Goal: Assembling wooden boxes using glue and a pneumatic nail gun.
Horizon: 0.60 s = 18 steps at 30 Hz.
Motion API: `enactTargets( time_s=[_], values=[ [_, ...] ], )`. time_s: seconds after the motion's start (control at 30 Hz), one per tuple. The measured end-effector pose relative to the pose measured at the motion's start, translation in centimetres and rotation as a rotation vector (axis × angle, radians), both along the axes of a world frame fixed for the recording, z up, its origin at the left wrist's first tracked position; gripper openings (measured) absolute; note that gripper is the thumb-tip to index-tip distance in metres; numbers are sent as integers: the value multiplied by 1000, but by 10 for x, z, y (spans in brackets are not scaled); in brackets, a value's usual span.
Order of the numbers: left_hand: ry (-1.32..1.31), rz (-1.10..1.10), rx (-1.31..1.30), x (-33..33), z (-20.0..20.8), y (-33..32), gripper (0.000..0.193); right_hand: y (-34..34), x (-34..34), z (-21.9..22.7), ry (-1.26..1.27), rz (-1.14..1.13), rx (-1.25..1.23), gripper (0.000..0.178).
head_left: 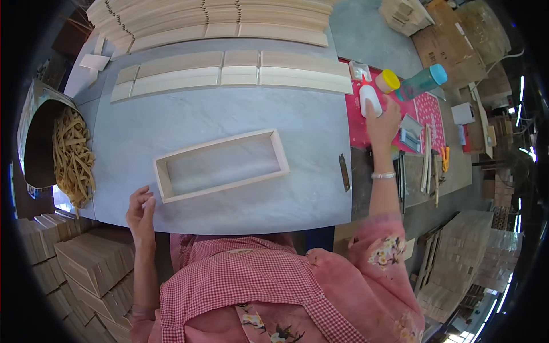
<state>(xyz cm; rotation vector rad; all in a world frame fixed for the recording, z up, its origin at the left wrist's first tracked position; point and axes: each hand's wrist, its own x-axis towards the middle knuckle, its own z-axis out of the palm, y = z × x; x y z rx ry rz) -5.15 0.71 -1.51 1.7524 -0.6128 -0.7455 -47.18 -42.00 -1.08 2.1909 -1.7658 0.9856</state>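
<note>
A rectangular wooden frame [220, 164], open in the middle, lies flat on the grey table [229, 120]. My left hand [140, 211] hovers at the table's near edge, just left of the frame's near corner, fingers loosely curled and holding nothing. My right hand [382, 121] is stretched out to the right over a red mat [357, 128] and grips a white glue bottle [369, 98] standing upright there.
Flat wooden slats [229, 74] lie in rows at the table's far side, with a tall stack [211, 20] behind. A bin of tan rubber bands [71, 157] stands left. A yellow-capped jar [388, 80] and a teal bottle [422, 82] sit beyond the glue. Wooden stacks [86, 257] at lower left.
</note>
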Motion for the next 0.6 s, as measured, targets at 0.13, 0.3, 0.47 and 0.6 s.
enactTargets(
  time_s=[0.13, 0.3, 0.47, 0.6],
  values=[
    [-97, 179, -16, -10, 0, 11, 13, -43, -23, -25, 178, -202, 249, 59],
    [-108, 232, -50, -17, -1, 18, 31, -41, -15, -26, -200, -234, 382, 66],
    [-104, 198, -5, -34, 6, 18, 39, -2, -6, 39, -746, -37, 25, 63],
    [-12, 230, 153, -52, 13, 2, 39, 49, 1, 78, -1097, 200, -244, 55]
  ],
)
